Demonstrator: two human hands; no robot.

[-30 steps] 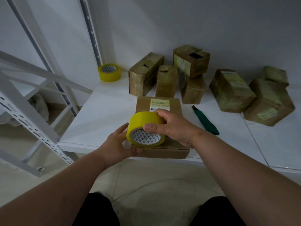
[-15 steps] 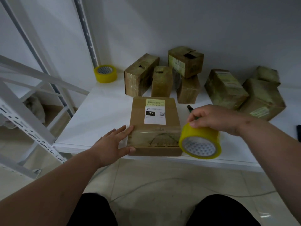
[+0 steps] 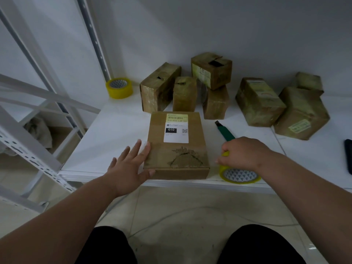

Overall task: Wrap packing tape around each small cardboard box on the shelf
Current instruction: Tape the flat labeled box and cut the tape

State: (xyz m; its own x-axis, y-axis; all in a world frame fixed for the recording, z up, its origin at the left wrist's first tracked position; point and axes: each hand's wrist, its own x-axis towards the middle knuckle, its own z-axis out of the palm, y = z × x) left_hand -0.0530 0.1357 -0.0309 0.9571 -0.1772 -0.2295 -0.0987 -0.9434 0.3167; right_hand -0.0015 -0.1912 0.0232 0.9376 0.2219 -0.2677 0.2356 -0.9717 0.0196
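Note:
A flat brown cardboard box (image 3: 177, 149) with a white label lies at the front edge of the white shelf (image 3: 114, 134). My left hand (image 3: 129, 164) rests with straight fingers against the box's left side. My right hand (image 3: 243, 155) grips a yellow tape roll (image 3: 239, 175) from above; the roll sits at the shelf's front edge, just right of the box. Several tape-wrapped small boxes (image 3: 211, 73) stand at the back of the shelf.
A second yellow tape roll (image 3: 119, 88) sits in the back left corner. A green utility knife (image 3: 224, 131) lies behind my right hand. A dark object (image 3: 348, 155) lies at the right edge. White rack struts (image 3: 28, 149) stand at left. Tiled floor lies below.
My right hand carried the tape roll from on top of the box to the right and down onto the shelf. My left hand moved up along the box's left side.

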